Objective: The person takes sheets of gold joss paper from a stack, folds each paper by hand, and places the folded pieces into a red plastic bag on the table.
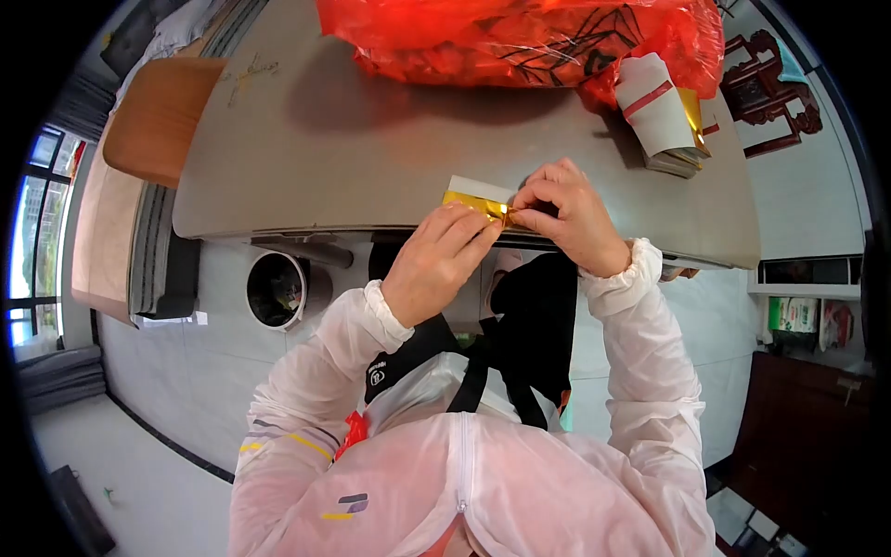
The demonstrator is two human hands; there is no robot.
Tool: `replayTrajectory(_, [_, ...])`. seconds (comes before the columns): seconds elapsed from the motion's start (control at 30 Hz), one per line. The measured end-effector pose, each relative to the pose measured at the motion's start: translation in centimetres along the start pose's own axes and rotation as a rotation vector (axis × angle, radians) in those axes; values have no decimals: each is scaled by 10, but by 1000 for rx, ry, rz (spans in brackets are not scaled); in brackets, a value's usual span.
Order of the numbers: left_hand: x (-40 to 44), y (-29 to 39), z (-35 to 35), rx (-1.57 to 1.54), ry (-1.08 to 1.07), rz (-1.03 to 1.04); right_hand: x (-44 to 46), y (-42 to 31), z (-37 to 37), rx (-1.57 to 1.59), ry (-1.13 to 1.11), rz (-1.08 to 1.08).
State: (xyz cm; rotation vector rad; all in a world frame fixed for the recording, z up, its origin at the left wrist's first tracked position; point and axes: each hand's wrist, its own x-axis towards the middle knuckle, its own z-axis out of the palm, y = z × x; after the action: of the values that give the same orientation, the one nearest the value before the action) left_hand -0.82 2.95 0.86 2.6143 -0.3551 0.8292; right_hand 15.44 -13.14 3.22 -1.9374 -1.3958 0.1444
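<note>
A gold foil paper with a whitish part [483, 188] lies at the near edge of the grey table [390, 176]. My left hand [441, 255] presses its fingers on the gold part from the left. From the right, my right hand [571, 218] pinches the paper's right end between thumb and forefinger. The fingertips of both hands are close together there, and they hide part of the foil. A stack of white and gold papers [654, 111] with a red band stands at the table's right.
A large red plastic bag [501, 46] lies along the far side of the table. A brown chair [162, 121] is at the left edge. Below the table on the floor stands a bin [278, 290]. A dark carved wooden chair [766, 88] is at the upper right.
</note>
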Motion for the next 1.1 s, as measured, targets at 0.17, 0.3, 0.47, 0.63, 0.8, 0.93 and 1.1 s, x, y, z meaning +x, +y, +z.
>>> replayTrajectory(0.17, [-1,1,-3,5,-11,7,6,-4,-1,-23,-48,75])
replayTrajectory(0.3, [-2,0,-2,33,-16,32,6,-7,0,-30,-17,79])
replayTrajectory(0.47, [0,0,-2,78,-18,44,7,-7,4,-59,35,58])
replayTrajectory(0.63, [2,-2,-5,142,-73,104,6,-7,7,-70,87,75])
replayTrajectory(0.8, [5,-7,-5,96,-117,104,-10,-5,14,-184,259,-105])
replayTrajectory(0.93, [11,0,1,141,-81,60,-37,-8,14,-430,279,-244])
replayTrajectory(1.1, [17,8,9,167,-22,40,-37,-13,16,-505,323,-213])
